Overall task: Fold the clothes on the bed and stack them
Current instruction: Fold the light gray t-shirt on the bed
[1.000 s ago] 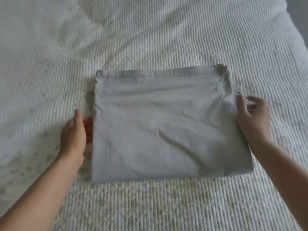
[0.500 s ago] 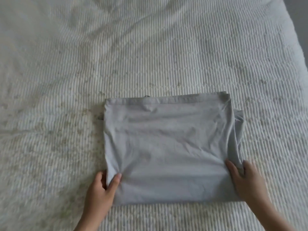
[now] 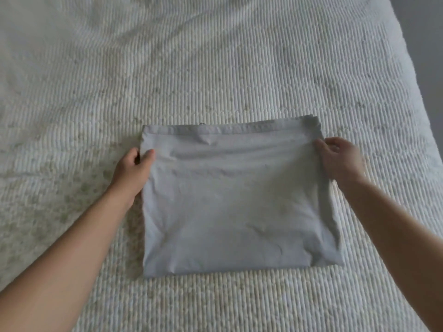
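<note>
A light grey garment [image 3: 237, 204] lies folded into a flat rectangle on the white ribbed bedspread [image 3: 215, 68], its hemmed edge on the far side. My left hand [image 3: 134, 171] pinches the garment's left edge near the far corner, thumb on top and fingers underneath. My right hand [image 3: 340, 159] grips the right edge near the far corner, fingers curled around the cloth. Both forearms reach in from the bottom corners.
The bedspread covers nearly the whole view and has soft wrinkles at the top left. The bed's right edge [image 3: 412, 75] runs along the upper right, with a darker floor strip [image 3: 429, 32] beyond it.
Both hands moved from the garment's near corners up along its sides to the far corners. The garment looks flatter and squarer than before.
</note>
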